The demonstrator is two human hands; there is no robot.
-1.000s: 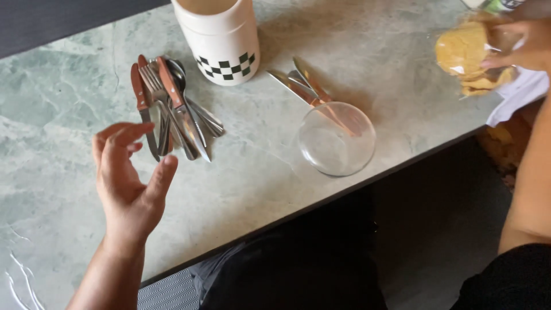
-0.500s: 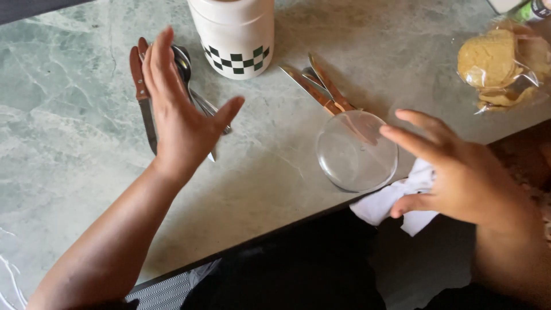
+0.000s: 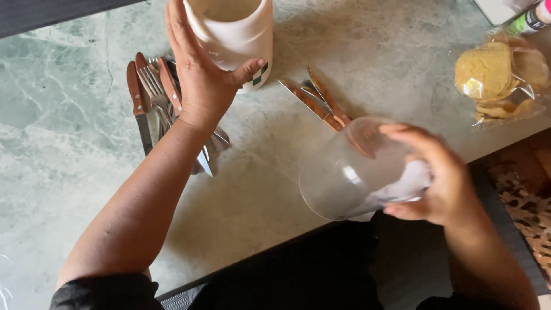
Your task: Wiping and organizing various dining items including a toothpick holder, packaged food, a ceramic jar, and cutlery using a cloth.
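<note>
My left hand (image 3: 202,74) wraps around a white ceramic jar (image 3: 236,35) with a black and white checked band, standing at the back of the green marble counter (image 3: 63,143). My right hand (image 3: 437,175) holds a clear drinking glass (image 3: 350,172) tipped on its side over the counter's front edge, together with a white cloth (image 3: 404,185) pressed against the glass. A pile of forks and wooden-handled knives (image 3: 156,106) lies just left of my left wrist. A few more wooden-handled knives (image 3: 317,102) lie behind the glass.
A clear bag of round yellow crackers (image 3: 498,77) rests at the right end of the counter, with a green-topped bottle (image 3: 531,18) behind it. The counter's front edge runs diagonally below the glass. A patterned rug (image 3: 525,206) shows at lower right.
My left hand moved from above the cutlery pile to grip the white jar. My right hand came in with the cloth, took the glass off the counter and tipped it sideways.
</note>
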